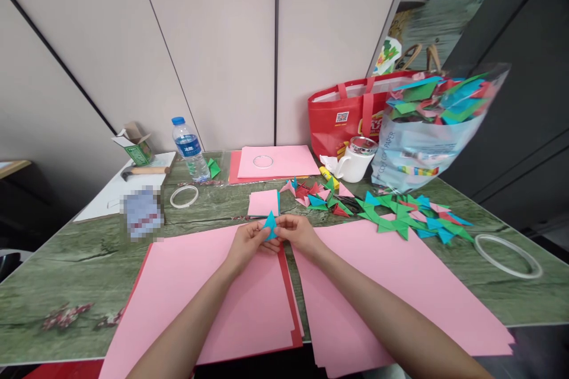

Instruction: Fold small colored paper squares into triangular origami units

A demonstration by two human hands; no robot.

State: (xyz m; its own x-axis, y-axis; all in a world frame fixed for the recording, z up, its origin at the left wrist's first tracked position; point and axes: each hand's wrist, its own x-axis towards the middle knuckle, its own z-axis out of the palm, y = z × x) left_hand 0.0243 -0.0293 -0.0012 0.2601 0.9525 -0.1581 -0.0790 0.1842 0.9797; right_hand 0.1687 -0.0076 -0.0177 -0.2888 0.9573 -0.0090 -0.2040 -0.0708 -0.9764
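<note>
A small piece of folded blue paper [270, 226] is pinched between both hands, its pointed tip facing up. My left hand [249, 244] grips its left side, fingers closed. From the right, my right hand [297, 232] holds the other edge with thumb and fingertips. Both hands are above the inner edges of two stacks of large pink sheets, the left stack [200, 296] and the right stack [382, 284]. Just behind the hands lies a pile of small pink squares [263, 202] with blue paper showing at its edge.
Folded paper pieces [395, 219] in several colours spread at the right, before a full plastic bag [413, 148], a white mug [355, 160] and a red bag [329, 124]. At left stand a water bottle [190, 151], a hammer [146, 170] and a white ring [184, 196].
</note>
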